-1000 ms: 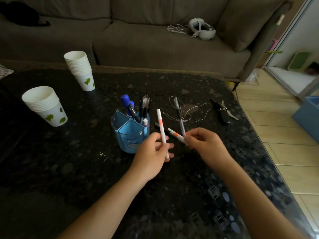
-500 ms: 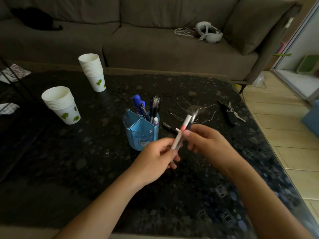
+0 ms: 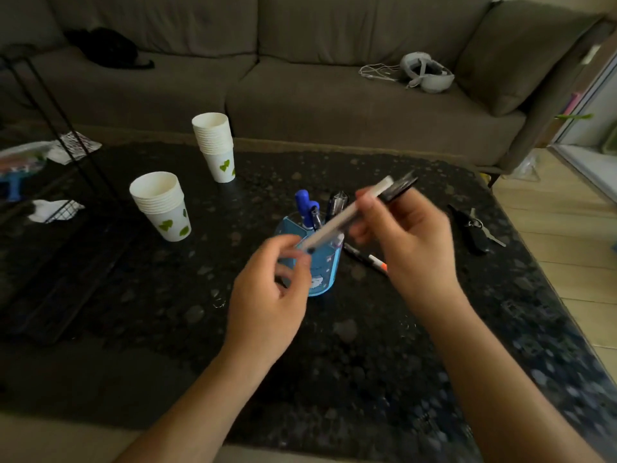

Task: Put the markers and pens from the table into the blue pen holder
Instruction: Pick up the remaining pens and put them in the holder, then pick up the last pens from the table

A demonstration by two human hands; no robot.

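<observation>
The blue pen holder (image 3: pixel 320 283) stands mid-table with a blue marker (image 3: pixel 304 204) and dark pens (image 3: pixel 337 202) sticking up from it. My right hand (image 3: pixel 412 238) grips a white marker (image 3: pixel 347 217) and a dark pen (image 3: pixel 400 188) together, slanted, their lower tips just above the holder's rim. My left hand (image 3: pixel 267 295) hovers in front of the holder, fingers loosely curled near the marker's lower tip; whether it touches it is blurred. A white-and-orange pen (image 3: pixel 369 260) lies on the table right of the holder.
Two stacks of paper cups (image 3: pixel 163 208) (image 3: pixel 216 147) stand at the left and back of the dark speckled table (image 3: pixel 350 362). Keys (image 3: pixel 474 228) lie to the right. A black wire rack (image 3: pixel 60 208) is at the left. A sofa with a headset (image 3: pixel 425 71) runs behind.
My right hand took the white marker beside its dark pen and carried both up and left over the holder. My left hand let go of the marker and dropped lower. The camera turned.
</observation>
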